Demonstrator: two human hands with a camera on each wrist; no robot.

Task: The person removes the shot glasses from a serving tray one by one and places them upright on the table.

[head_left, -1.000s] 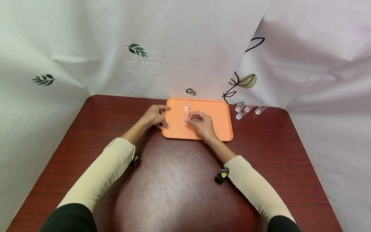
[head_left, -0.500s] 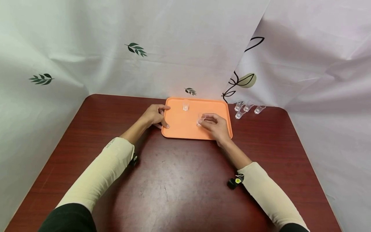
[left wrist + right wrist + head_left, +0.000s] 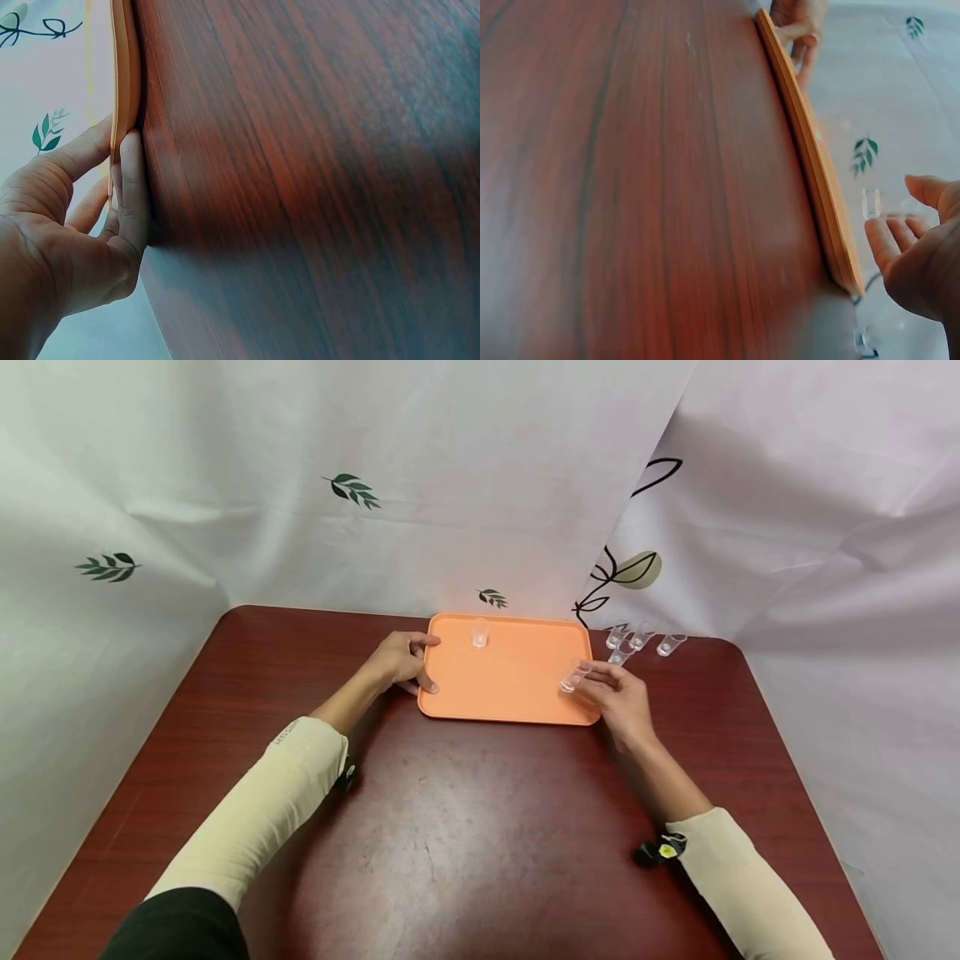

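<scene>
My left hand [image 3: 401, 662] grips the left rim of an orange tray [image 3: 510, 693], thumb on top; in the left wrist view its fingers [image 3: 133, 184] lie against the tray's edge. My right hand [image 3: 622, 697] pinches a small clear plastic cup [image 3: 574, 677] between thumb and fingers, over the right end of the tray. A second clear cup [image 3: 480, 633] stands on the tray near its back rim. From the right wrist view, the right hand [image 3: 926, 244] appears beyond the tray's edge, its held cup faint and hard to make out.
Several more clear cups [image 3: 640, 637] stand at the table's back right, just beyond the tray. The dark red wooden table [image 3: 450, 827] ends against a white leaf-printed curtain [image 3: 420, 527] at the back, with more curtain at both sides.
My right hand has carried its cup from the left-middle of the tray rightward to the tray's right end. The left hand and the other cups have stayed in place.
</scene>
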